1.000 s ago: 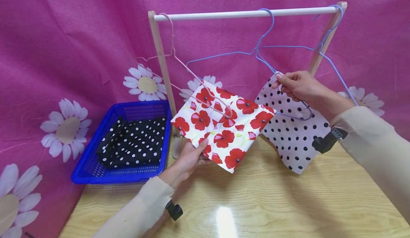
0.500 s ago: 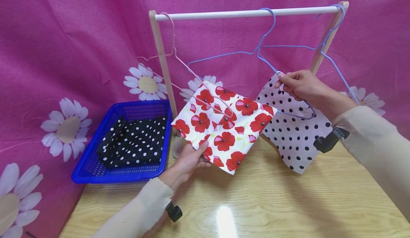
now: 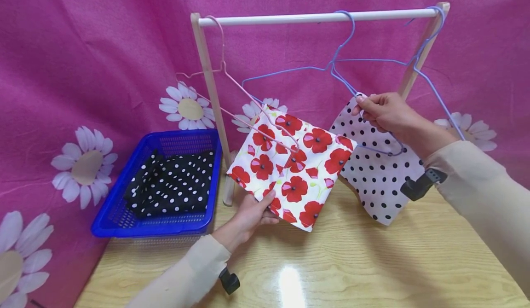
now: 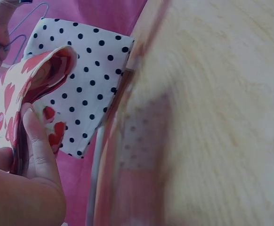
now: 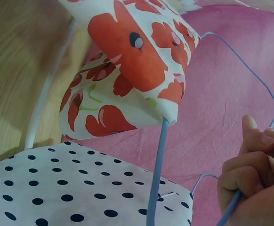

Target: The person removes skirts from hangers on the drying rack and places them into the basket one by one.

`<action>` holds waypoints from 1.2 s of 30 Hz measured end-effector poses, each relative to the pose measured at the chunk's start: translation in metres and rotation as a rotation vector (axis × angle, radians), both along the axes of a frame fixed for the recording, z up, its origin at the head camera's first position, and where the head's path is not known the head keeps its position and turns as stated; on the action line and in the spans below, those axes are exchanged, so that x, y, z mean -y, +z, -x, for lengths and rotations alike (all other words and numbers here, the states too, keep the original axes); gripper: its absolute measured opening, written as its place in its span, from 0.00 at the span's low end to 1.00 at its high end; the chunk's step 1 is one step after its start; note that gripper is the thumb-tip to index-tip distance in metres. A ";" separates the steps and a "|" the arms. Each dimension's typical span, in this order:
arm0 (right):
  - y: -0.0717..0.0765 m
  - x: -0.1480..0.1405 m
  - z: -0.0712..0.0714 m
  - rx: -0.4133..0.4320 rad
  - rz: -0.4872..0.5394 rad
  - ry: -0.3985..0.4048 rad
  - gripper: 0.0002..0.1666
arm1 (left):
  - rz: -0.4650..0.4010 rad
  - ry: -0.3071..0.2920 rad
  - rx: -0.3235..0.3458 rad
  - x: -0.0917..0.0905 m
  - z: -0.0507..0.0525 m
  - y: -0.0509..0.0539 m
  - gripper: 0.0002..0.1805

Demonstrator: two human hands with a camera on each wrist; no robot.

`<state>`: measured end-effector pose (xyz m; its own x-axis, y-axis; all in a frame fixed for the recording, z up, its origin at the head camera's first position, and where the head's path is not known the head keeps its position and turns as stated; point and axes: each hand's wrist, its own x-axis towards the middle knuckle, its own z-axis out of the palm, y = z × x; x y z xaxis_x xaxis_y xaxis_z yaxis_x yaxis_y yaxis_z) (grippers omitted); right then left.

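Observation:
A white cloth with red poppies [image 3: 318, 140] drapes over the lower bar of a blue wire hanger [image 3: 285, 71], which hangs mid-rail. My left hand [image 3: 248, 217] grips the cloth's lower left edge, thumb on top. In the left wrist view the poppy cloth [image 4: 5, 96] shows its folded layers above my thumb. My right hand [image 3: 387, 111] pinches the hanger's right side; in the right wrist view its curled fingers [image 5: 245, 172] surround the blue wire. Behind, a white cloth with black dots [image 3: 372, 181] hangs at the right. A pink hanger [image 3: 242, 88] passes in front of the poppy cloth.
The rack's white rail [image 3: 273, 20] rests on wooden posts [image 3: 209, 78]. Another blue hanger [image 3: 434, 91] hangs at its right end. On the left stands a blue basket [image 3: 153, 232] with a black dotted cloth [image 3: 174, 183] inside. The wooden table [image 3: 352, 262] lies below.
My left hand has shifted slightly right and down, pulling the poppy cloth's lower part along with it. My right hand stays at about the same spot on the hanger.

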<state>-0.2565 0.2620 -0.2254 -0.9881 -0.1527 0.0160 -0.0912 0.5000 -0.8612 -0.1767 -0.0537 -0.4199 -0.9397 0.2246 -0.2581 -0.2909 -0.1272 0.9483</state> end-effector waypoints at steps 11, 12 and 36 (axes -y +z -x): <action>-0.004 0.000 0.000 -0.032 0.005 -0.005 0.23 | 0.006 -0.028 0.016 -0.013 -0.004 -0.011 0.27; -0.004 0.001 0.000 -0.035 0.010 -0.003 0.23 | 0.004 -0.034 0.019 -0.014 -0.005 -0.012 0.27; -0.005 0.004 0.001 -0.007 0.041 0.026 0.24 | 0.048 -0.029 0.028 0.001 -0.007 -0.007 0.27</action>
